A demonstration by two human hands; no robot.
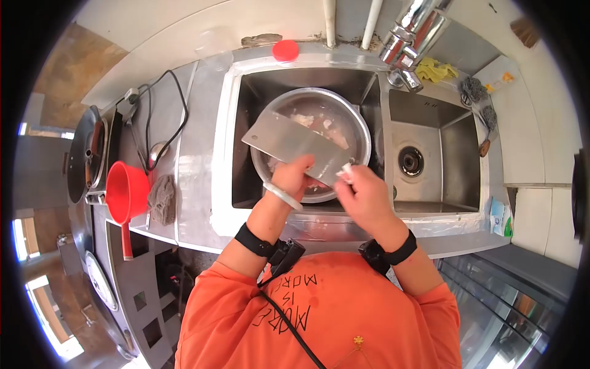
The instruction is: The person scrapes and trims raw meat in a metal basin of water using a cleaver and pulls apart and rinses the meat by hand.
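Observation:
A broad metal cleaver [295,142] lies slantwise above a large steel basin [361,117]. My left hand [294,177] is closed on the blade's near edge, thumb on top. At the blade's right end, my right hand [367,195] pinches a small pinkish-white scrap [346,173], possibly meat. Its fingers are close to the blade, but I cannot tell whether they touch it. The cleaver's handle cannot be made out. Pale pieces [302,119] sit in cloudy liquid in the basin, partly hidden by the blade.
The basin stands in the left sink bowl [249,101]; a right bowl [424,141] adjoins it under the faucet [405,49]. A red lid [286,50] lies behind. Leftward are a red dipper [127,194], a grey cloth [163,200] and a black cable [184,101].

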